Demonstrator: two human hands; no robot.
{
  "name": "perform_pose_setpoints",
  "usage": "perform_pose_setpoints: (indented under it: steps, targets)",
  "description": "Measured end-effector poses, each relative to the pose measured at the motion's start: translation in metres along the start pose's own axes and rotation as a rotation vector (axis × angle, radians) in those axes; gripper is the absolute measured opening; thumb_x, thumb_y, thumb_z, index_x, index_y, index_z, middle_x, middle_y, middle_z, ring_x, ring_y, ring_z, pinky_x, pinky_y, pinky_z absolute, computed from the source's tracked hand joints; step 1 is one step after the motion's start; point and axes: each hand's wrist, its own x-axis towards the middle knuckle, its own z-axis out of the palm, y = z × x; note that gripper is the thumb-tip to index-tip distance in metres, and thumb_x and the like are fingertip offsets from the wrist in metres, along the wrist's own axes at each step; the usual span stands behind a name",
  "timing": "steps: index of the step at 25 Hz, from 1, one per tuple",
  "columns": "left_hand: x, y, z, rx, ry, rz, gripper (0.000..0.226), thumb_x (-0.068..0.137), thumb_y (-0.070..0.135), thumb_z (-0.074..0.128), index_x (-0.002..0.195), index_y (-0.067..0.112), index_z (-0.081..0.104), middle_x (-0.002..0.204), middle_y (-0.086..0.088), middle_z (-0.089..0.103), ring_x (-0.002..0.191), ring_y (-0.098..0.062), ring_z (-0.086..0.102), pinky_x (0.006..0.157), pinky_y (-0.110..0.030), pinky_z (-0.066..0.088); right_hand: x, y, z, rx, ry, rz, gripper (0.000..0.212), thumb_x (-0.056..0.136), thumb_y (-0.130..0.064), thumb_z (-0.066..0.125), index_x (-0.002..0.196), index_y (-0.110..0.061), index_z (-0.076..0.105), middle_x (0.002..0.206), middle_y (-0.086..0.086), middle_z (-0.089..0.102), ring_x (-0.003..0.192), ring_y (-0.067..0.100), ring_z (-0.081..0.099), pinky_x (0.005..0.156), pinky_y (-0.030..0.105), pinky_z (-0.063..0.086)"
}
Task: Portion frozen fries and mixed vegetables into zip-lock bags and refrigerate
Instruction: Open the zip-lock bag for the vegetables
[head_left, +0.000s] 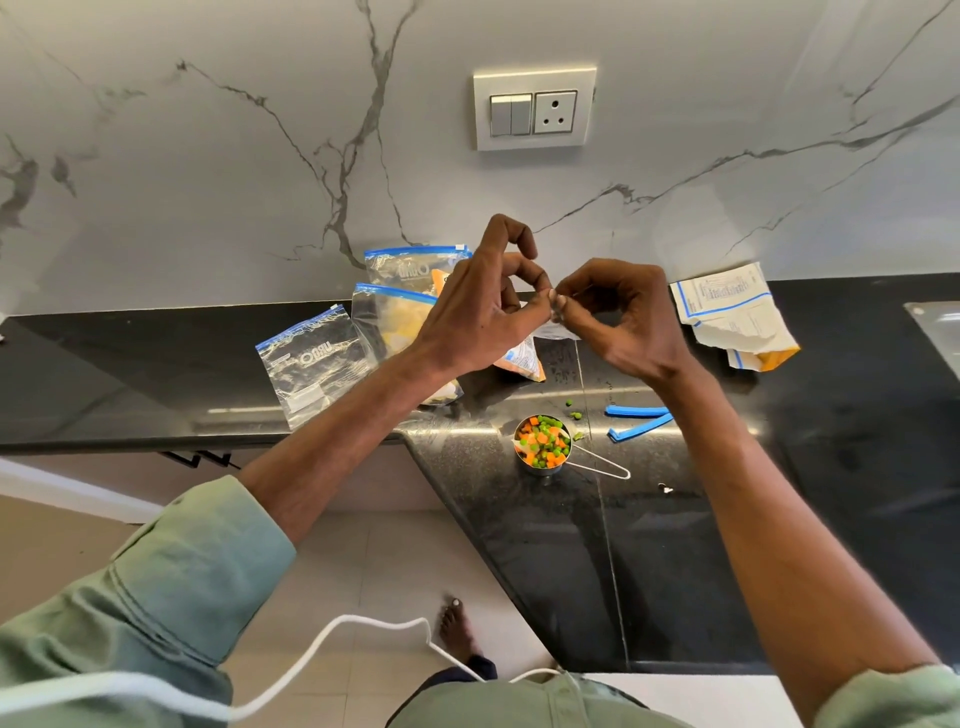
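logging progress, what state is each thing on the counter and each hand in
measuring cup, upright, full of mixed vegetables
flat zip-lock bag, empty
fries bags, filled
torn packet, ripped open
blue clips, loose on counter
loose peas, spilled beside cup
left hand, pinches clear plastic piece
right hand, pinches the same piece

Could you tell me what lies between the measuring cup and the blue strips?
A few loose peas on the counter, in the head view.
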Motion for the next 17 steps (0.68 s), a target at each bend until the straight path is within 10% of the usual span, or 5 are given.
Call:
perform_pose_setpoints:
  steps: [12, 17]
  targets:
    - [-0.015, -0.019, -0.049, -0.278, 0.098, -0.179, 0.036, 0.093, 0.002, 0.065, 0.103, 0.019, 0.035, 0.09, -0.019, 0.067, 0.052, -0.021, 0.034, 0.05, -0.03, 0.03, -0.022, 0.019, -0.054, -0.144, 0.013, 0.129, 0.012, 0.085, -0.003, 0.079, 0.088, -0.015, 0.077, 0.079, -0.005, 0.075, 0.068, 0.008, 0.069, 0.067, 0.034, 0.062]
    - [-0.026, -0.014, -0.059, -0.275, -0.08, -0.147, 0.015, 0.103, 0.022, 0.054, 0.102, 0.013, 0.066, 0.085, -0.004, 0.067, 0.078, -0.013, 0.057, 0.071, -0.024, 0.045, -0.016, 0.001, -0.052, -0.19, -0.065, 0.059, 0.008, 0.085, -0.003, 0.079, 0.09, -0.009, 0.076, 0.083, 0.0, 0.074, 0.073, 0.015, 0.071, 0.067, 0.034, 0.062]
